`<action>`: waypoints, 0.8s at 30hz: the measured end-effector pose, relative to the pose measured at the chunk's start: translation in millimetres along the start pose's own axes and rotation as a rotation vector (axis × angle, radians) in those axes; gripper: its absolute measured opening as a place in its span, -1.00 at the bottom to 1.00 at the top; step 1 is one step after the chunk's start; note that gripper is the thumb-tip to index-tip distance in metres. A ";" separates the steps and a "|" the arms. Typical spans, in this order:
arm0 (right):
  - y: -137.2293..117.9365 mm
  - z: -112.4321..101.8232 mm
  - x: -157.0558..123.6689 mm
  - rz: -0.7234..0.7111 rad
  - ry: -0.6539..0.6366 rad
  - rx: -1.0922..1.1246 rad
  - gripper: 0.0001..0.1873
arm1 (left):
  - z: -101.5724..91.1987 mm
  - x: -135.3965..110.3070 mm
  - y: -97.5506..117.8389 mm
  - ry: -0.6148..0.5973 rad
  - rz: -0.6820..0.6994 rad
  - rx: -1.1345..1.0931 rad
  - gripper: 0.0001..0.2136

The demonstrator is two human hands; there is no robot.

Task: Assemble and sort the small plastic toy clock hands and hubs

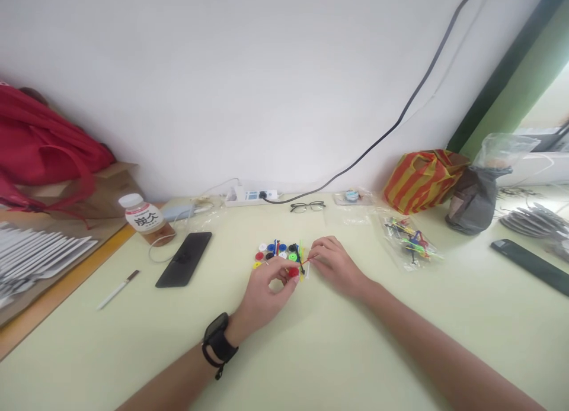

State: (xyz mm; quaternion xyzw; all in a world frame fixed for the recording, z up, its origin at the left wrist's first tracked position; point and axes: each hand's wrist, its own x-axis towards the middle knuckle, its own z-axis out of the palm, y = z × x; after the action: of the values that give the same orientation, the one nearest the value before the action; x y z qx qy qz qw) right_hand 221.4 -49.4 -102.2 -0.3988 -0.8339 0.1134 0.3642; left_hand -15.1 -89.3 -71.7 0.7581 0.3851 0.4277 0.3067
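Hands meet close together over the worktop (pixel 311 352). Left hand (pixel 267 292) pinches a red disc (pixel 293 272) between thumb and fingertips; right hand (pixel 338 266) pinches a thin stick (pixel 306 260), its tip at the red disc. The step seems to be fitting the two together, which calls for fine aim. Loose discs (pixel 275 251) lie just beyond both hands.

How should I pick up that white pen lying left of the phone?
Pinch the white pen at mid-shaft from above, squeezing across its two long sides. It lies flat and slanted on the table, dark tip toward the phone, with nothing crowding it.
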 end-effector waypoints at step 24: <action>-56.2 -24.3 -24.1 0.403 -0.097 0.904 -0.65 | 13.6 -3.9 -0.5 -0.118 -0.309 -0.442 -0.66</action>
State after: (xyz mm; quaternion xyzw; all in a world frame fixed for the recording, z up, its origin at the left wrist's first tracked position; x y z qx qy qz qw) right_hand 215.6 -106.8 -70.5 -0.3484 -0.6236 0.5502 0.4323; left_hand -4.5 -94.2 -79.8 0.6287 0.3750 0.4048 0.5479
